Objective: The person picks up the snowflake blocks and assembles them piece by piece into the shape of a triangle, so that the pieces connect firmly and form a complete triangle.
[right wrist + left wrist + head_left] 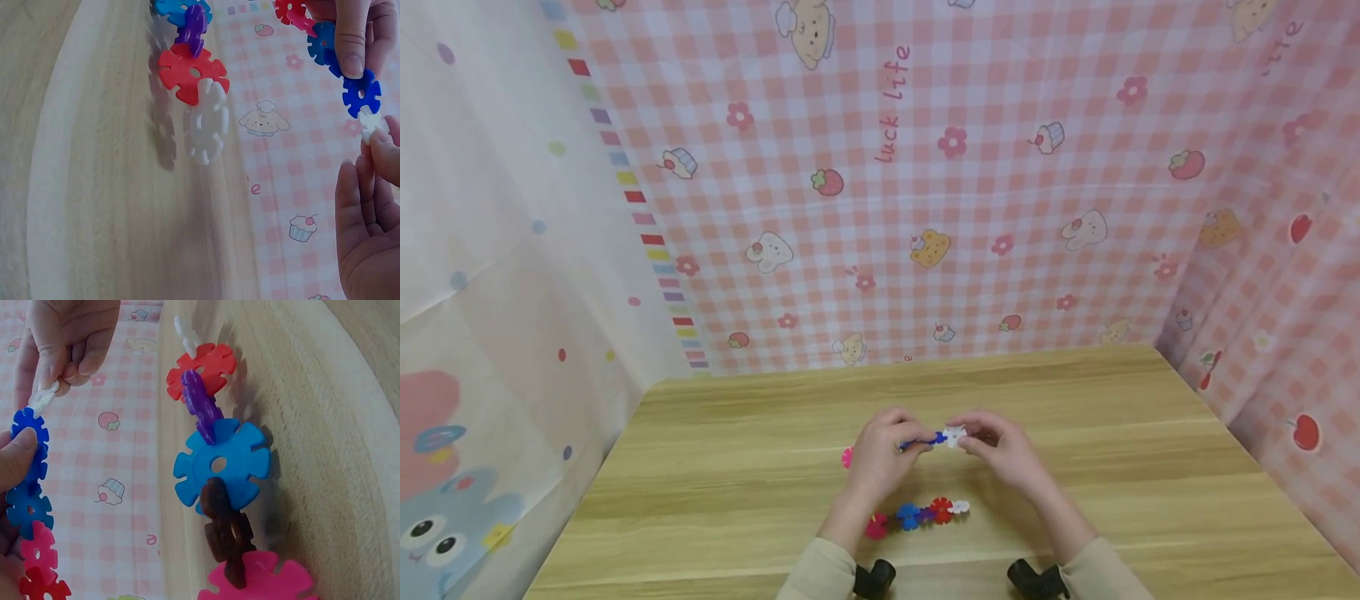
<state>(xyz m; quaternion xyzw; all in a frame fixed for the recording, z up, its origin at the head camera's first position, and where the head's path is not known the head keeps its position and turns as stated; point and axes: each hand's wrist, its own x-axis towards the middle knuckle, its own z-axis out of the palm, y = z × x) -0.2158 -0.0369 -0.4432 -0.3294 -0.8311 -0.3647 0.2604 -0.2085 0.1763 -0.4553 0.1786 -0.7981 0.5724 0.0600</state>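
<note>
Above the table, my left hand (878, 457) pinches the dark blue part of a chain of notched plastic snowflake discs. Fingertips of my right hand (1006, 454) pinch a white snowflake disc (372, 125), which meets the chain's dark blue end disc (361, 94). In the left wrist view the held chain runs on through a medium blue disc (30, 509) and a pink disc (39, 550) to a red disc (47, 586). My left hand hides part of this chain in the head view.
A second disc chain lies on the wooden table (722, 483) nearer me: white disc (207, 125), red disc (942, 510), purple disc (201, 406), light blue disc (222, 464), brown disc (226, 531) and pink disc (877, 526). A checked cloth (865, 217) hangs behind the table.
</note>
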